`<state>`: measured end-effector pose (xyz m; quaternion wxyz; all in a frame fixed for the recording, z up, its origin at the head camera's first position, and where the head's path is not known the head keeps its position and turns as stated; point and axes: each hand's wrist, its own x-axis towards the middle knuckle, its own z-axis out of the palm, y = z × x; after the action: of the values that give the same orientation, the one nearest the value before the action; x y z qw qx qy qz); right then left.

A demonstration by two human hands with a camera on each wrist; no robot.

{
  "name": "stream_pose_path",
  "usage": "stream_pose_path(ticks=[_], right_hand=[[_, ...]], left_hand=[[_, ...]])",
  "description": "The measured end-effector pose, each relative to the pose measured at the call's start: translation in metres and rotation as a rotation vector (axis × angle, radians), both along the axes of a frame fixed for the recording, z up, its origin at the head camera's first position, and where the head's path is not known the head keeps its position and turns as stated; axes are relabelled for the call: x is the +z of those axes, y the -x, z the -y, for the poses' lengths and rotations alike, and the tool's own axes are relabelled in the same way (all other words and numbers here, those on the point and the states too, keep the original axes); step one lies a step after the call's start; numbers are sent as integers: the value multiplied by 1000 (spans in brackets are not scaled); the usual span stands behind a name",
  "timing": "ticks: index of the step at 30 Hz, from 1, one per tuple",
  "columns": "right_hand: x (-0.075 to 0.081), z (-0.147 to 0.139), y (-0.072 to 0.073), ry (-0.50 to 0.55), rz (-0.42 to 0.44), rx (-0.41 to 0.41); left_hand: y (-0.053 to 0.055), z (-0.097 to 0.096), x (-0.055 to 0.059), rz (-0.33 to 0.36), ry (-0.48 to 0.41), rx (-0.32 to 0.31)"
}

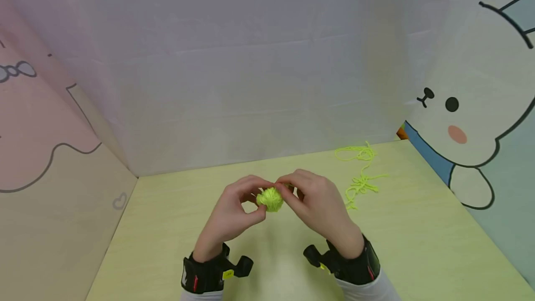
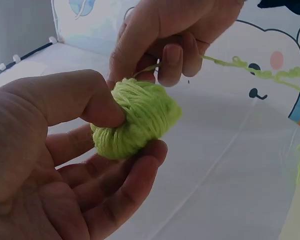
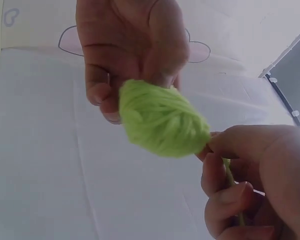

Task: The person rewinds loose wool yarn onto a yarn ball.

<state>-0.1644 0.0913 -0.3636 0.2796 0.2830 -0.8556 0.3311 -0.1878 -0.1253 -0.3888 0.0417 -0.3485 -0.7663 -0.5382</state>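
Observation:
A small ball of neon yellow-green yarn (image 1: 270, 199) is held up over the table between both hands. My left hand (image 1: 238, 206) grips it, thumb on one side and fingers on the other, as the left wrist view shows close up. At the ball's edge, my right hand (image 1: 315, 201) pinches the yarn strand with thumb and forefinger. In the right wrist view the strand (image 3: 229, 172) runs down through the curled fingers of that hand. From there it trails off to the right as a kinked length (image 2: 262, 74) in the left wrist view.
Loose tangled yarn (image 1: 362, 185) lies on the pale yellow table (image 1: 167, 226) to the right, with more loops (image 1: 355, 153) near the back edge. A plain curtain (image 1: 251, 82) rises behind the table. Printed cartoon panels (image 1: 468, 106) stand at both sides.

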Motion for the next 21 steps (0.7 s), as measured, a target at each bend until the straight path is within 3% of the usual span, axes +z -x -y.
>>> stream_pose_path(ticks=[5, 12, 15, 21], right_hand=[[-2, 3, 3, 56, -18, -67], [-4, 9, 3, 39, -13, -151], [-4, 11, 3, 38, -6, -133], [-3, 7, 4, 55, 24, -114]], left_hand=[[-1, -2, 1, 75, -62, -42], [-3, -11, 3, 183, -104, -108], [-4, -13, 4, 187, -105, -79], [-5, -12, 11, 174, -139, 38]])
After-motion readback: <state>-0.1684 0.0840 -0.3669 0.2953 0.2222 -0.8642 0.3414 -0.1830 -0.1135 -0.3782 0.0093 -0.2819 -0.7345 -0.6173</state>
